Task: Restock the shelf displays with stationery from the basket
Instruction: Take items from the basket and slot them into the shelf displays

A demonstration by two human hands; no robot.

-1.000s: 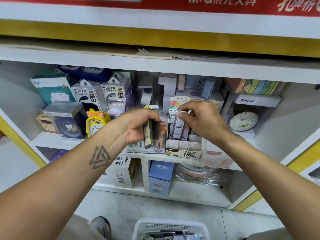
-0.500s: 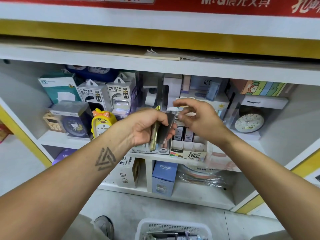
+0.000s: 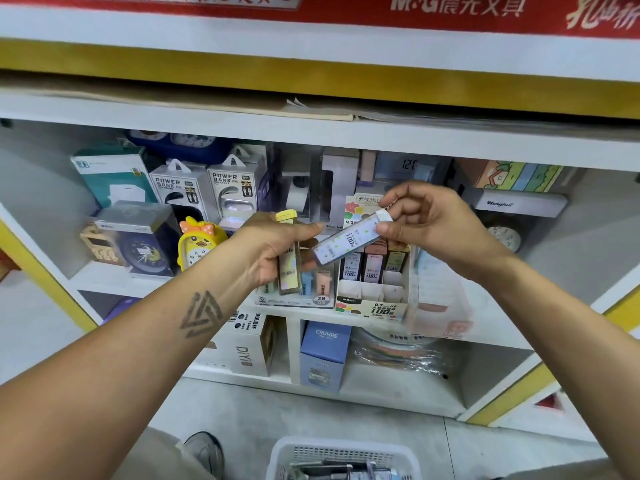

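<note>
Half a second back my right hand [image 3: 426,226] was empty, fingers spread beside the left; now it pinches a pale lead case [image 3: 349,240] by its white cap end, thumb under and forefinger on top, the case slanting down toward seven o'clock, above the display box [image 3: 372,301]. I judge it was taken from the stack in the left hand, so one more piece is on its way into the box and the handful is one shorter. The left hand [image 3: 277,247] is clamped around the remaining cases [image 3: 290,268], fingers curled shut on them, a yellow cap showing at twelve o'clock above the knuckles; how many cases are left there I cannot count, since the fingers cover most of them. The display box sits on the middle shelf [image 3: 145,282] at about five o'clock from the left hand, its back rows filled and the front cells at six o'clock looking bare. The tray of coloured erasers [image 3: 313,289] stands just beside it at nine o'clock. The basket [image 3: 343,459] is on the floor at six o'clock, well below both hands, with more stock lying in it. The next move would be lowering the case upright into an open front cell.
</note>
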